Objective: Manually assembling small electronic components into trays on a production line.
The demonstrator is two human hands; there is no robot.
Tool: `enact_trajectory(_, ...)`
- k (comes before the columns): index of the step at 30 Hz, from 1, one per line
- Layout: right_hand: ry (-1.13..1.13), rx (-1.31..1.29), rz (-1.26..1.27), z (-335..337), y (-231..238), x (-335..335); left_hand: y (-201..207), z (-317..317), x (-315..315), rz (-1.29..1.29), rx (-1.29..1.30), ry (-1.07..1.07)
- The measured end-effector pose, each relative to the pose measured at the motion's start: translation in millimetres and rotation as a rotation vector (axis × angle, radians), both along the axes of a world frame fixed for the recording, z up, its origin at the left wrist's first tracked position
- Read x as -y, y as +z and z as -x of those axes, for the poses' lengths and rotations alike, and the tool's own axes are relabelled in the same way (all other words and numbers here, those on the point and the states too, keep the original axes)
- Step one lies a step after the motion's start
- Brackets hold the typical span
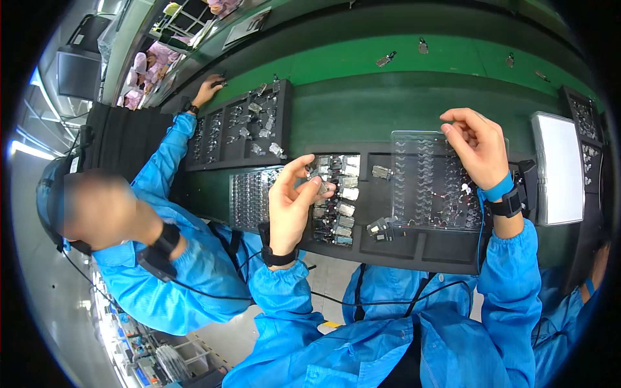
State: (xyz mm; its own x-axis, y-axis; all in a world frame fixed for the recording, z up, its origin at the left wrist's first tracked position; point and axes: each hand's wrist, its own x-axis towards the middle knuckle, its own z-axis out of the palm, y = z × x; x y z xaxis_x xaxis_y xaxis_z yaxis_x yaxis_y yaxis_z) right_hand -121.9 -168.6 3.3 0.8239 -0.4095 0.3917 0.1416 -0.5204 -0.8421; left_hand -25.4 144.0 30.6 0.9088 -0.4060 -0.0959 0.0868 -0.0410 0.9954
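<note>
My left hand (290,205) is closed, thumb and fingers pinching a small silvery metal part (321,187) above the left compartment of the black tray. Under and beside it, similar metal-cased parts (343,223) lie in packed rows. My right hand (480,150) is raised over the right end of a clear plastic tray (407,223), its thumb and index finger bent toward each other. Whatever those fingertips hold, if anything, is too small to make out. Small curled pieces stand in rows in the clear tray, which rests on the black divided tray (372,249).
Two loose parts (381,172) lie in the middle compartment. At left, a co-worker in blue (174,226) reaches over another black parts tray (284,119). A white board (561,169) stands at right. Several parts sit on the green belt (453,55) behind.
</note>
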Motion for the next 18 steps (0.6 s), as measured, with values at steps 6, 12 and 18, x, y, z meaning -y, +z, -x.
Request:
enact_trajectory(6,0.009,-0.022,-0.007,-3,-3,0,-23,1,-7,-0.117,0.059,-0.005)
enact_trajectory(12,0.016,-0.050,0.014,-3,-1,-2,-11,11,0,-0.087,-0.034,0.008)
enact_trajectory(18,0.022,-0.061,0.030,-2,-3,-1,-21,11,0,-0.059,-0.088,-0.002)
